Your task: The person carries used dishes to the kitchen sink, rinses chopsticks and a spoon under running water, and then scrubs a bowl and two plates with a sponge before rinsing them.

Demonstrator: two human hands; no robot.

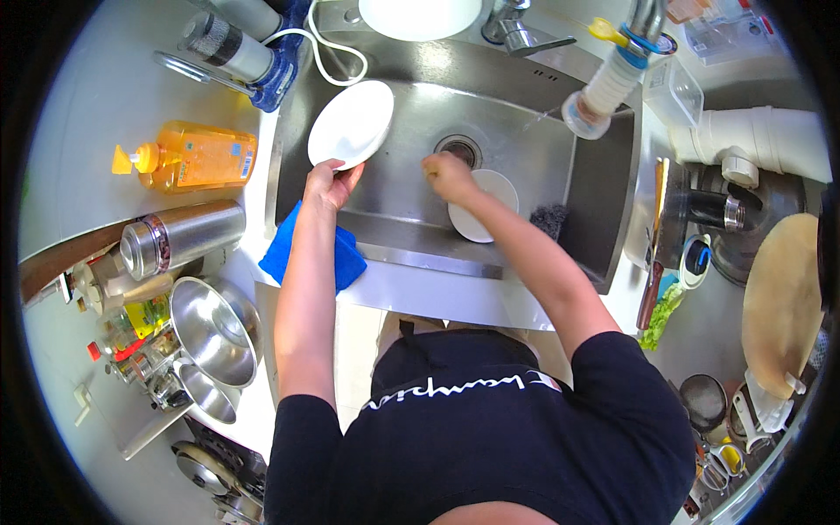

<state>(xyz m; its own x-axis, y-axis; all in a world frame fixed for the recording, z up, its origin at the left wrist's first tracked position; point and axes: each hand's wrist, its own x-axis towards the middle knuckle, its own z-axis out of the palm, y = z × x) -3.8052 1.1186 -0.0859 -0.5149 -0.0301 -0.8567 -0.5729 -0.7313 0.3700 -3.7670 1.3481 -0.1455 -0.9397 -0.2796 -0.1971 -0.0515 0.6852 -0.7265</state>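
Note:
My left hand (335, 184) grips the near rim of a white dish (354, 125), which it holds tilted over the left side of the stainless steel sink (407, 170). My right hand (449, 177) is curled into a loose fist by the sink drain (467, 149); it is slightly blurred, and I see nothing in it. A second white dish (489, 207) rests in the sink, partly behind my right wrist and forearm. To the right of that forearm lies a dark mesh scouring pad (549, 220). A blue cloth (351, 262) hangs over the sink's front left edge, partly beneath my left forearm.
A faucet extension (600, 98) reaches over the sink's right, with thin water near its outlet. Behind stands a faucet lever (541, 46). An orange pump bottle (207, 157) and steel flask (187, 236) are left. On the right, a cleaver (659, 249) lies beside a white pipe (755, 141).

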